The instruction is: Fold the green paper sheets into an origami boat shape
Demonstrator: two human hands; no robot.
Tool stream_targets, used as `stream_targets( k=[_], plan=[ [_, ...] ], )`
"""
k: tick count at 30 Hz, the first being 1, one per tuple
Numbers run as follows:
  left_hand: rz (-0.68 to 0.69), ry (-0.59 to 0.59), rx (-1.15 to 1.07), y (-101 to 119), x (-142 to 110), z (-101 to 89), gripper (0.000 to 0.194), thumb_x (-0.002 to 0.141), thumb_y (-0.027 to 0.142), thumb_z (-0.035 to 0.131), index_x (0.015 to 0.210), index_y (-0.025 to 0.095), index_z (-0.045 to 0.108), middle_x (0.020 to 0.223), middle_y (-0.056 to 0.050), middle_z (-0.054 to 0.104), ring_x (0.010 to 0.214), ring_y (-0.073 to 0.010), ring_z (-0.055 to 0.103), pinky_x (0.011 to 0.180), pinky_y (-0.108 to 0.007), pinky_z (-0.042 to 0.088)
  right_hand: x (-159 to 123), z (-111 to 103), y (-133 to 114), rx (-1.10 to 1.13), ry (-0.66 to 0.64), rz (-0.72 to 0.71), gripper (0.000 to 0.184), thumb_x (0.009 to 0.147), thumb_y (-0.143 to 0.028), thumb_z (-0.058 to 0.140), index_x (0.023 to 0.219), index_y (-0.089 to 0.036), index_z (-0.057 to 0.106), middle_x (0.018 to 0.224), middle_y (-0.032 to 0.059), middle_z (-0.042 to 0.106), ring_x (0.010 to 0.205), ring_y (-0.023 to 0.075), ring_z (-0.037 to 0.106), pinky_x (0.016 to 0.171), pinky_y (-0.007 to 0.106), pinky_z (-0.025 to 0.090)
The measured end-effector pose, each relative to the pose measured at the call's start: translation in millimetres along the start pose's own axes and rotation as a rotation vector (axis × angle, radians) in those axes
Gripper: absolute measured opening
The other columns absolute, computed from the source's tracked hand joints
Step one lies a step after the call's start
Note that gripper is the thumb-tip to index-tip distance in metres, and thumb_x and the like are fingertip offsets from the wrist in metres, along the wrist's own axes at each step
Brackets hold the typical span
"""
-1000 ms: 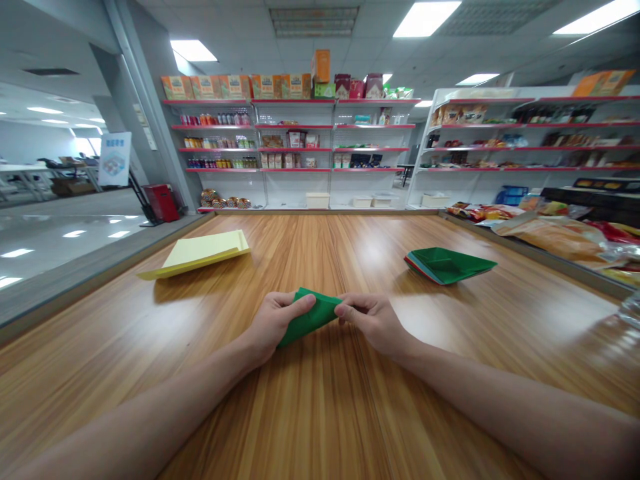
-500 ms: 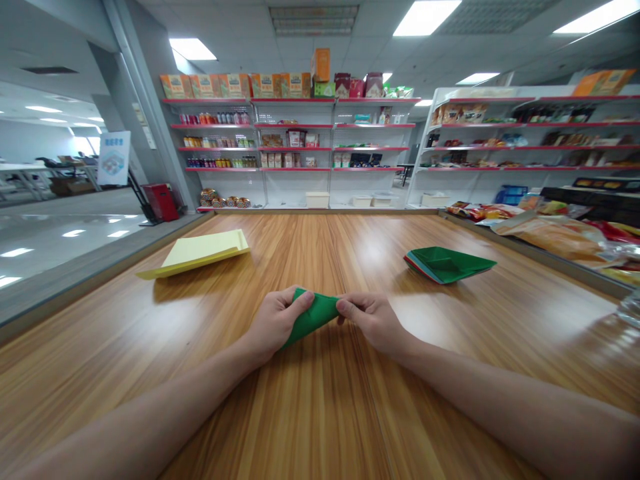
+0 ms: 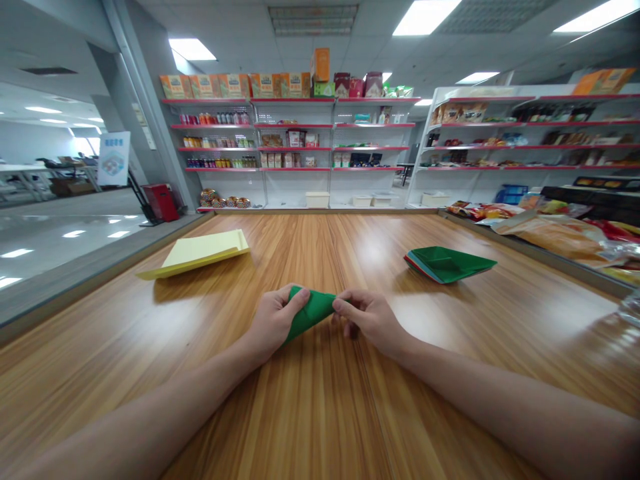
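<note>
A folded piece of green paper (image 3: 311, 312) is held just above the wooden table between my two hands. My left hand (image 3: 276, 319) is closed around its left part, the thumb pressed on the upper face. With thumb and forefinger, my right hand (image 3: 370, 316) pinches the pointed right end, its other fingers curled below. Further off to the right lies a stack of folded paper (image 3: 453, 263), green on top with red and blue edges showing beneath. To the left rests a pad of yellow paper (image 3: 207, 250), its front edge bent up.
The wooden table (image 3: 320, 413) has a raised rim. Packaged goods (image 3: 560, 237) lie beyond its right edge, and a clear plastic item (image 3: 629, 308) sits at the far right. Stocked shelves (image 3: 295, 147) stand behind; a red box (image 3: 161, 202) is on the floor at left.
Both hands have shifted slightly left with the green paper. The lower fingers of my right hand have loosened and spread a little beneath the pinched tip.
</note>
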State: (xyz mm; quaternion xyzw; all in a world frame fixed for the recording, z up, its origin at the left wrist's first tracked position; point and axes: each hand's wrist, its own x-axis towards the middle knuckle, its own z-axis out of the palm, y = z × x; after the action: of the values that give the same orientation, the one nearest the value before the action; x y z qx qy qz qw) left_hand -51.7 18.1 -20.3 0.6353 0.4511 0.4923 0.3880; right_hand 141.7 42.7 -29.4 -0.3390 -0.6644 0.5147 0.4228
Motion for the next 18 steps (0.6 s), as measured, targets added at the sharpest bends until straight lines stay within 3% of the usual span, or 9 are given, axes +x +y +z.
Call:
stream_targets(
  k=[4, 11, 18],
  plan=[
    [0.063, -0.033, 0.059, 8.5, -2.5, 1.4, 0.033, 0.087, 0.038, 0.049, 0.07, 0.013, 0.062, 0.071, -0.001, 0.055, 0.068, -0.0137, 0.051, 0.063, -0.024, 0.038, -0.2, 0.8, -0.2, -0.071, 0.033, 0.069, 0.037, 0.078, -0.049, 0.061, 0.069, -0.013, 0.063, 0.061, 0.0034, 0.063, 0.044, 0.0102, 0.056, 0.038, 0.019, 0.037],
    [0.09, -0.043, -0.001, 9.3, -3.1, 1.7, 0.033, 0.086, 0.035, 0.052, 0.066, 0.013, 0.066, 0.071, -0.002, 0.054, 0.067, -0.0127, 0.05, 0.062, -0.024, 0.037, 0.7, -4.6, 3.3, -0.079, -0.006, -0.107, 0.032, 0.082, -0.042, 0.06, 0.069, -0.013, 0.066, 0.066, 0.0051, 0.066, 0.062, 0.0136, 0.06, 0.061, 0.026, 0.046],
    [0.072, -0.031, -0.025, 9.3, -3.9, 1.9, 0.034, 0.085, 0.038, 0.053, 0.068, 0.012, 0.068, 0.071, -0.003, 0.055, 0.068, -0.0139, 0.051, 0.063, -0.025, 0.038, 0.3, -3.2, 4.1, -0.036, 0.0, -0.132, 0.029, 0.083, -0.039, 0.059, 0.071, -0.013, 0.065, 0.066, 0.0051, 0.065, 0.063, 0.0145, 0.06, 0.062, 0.028, 0.047]
  ],
)
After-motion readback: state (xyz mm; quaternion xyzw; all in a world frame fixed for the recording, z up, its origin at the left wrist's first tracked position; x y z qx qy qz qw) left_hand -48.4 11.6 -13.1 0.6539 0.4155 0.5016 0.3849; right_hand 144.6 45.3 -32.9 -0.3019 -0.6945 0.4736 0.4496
